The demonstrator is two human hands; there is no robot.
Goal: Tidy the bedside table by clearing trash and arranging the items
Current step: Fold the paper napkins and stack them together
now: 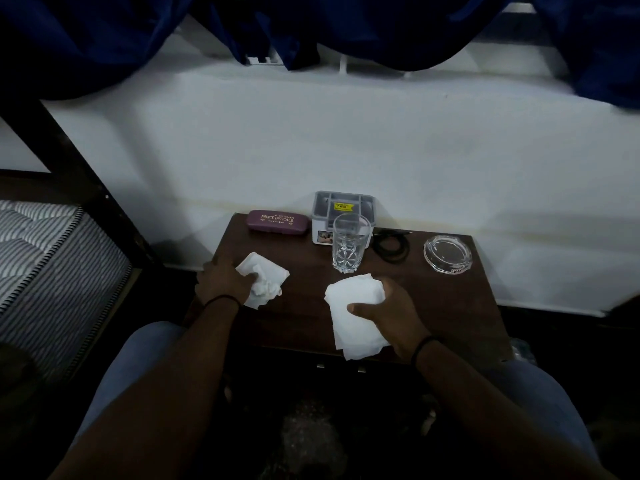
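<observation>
On the dark wooden bedside table [450,299], my left hand [223,284] grips a crumpled white tissue [265,280] near the table's left edge. My right hand [391,315] holds a larger flat white tissue [356,317] near the front edge, thumb pressed on top of it. Behind them stand a cut-glass tumbler [349,242], a purple spectacle case [277,221] and a small grey-and-white organiser box [343,211]. A coil of black cord [391,247] and a glass ashtray [447,253] lie to the right.
A white wall [346,140] rises right behind the table. A striped mattress [45,268] in a dark bed frame lies to the left. Dark blue curtains [381,29] hang above. My knees in blue jeans frame the table's front.
</observation>
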